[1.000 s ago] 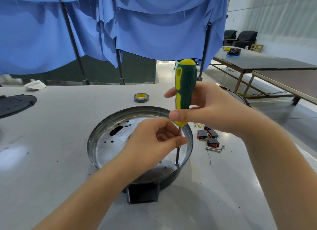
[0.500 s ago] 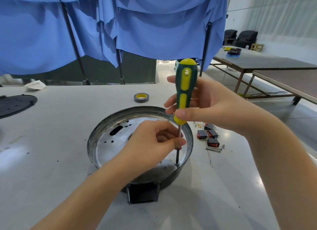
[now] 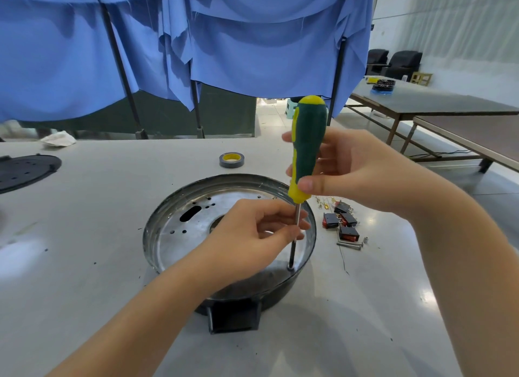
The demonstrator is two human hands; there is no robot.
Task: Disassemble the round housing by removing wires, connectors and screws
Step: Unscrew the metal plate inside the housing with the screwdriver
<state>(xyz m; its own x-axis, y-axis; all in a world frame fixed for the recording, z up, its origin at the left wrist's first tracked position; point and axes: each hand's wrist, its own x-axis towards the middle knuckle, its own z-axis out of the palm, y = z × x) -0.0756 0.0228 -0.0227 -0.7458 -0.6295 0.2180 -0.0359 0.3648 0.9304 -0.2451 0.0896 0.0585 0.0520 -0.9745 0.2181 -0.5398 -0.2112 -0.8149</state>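
handle turned, one screwdriver, two hands

open: table left of housing | blocked: switches, screws right

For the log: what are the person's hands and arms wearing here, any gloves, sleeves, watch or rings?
Nothing is worn. The left hand and right hand are bare, with no gloves or rings visible. Both forearms are uncovered as far as the frame shows, with no sleeve edge, watch, wristband or markings in view.
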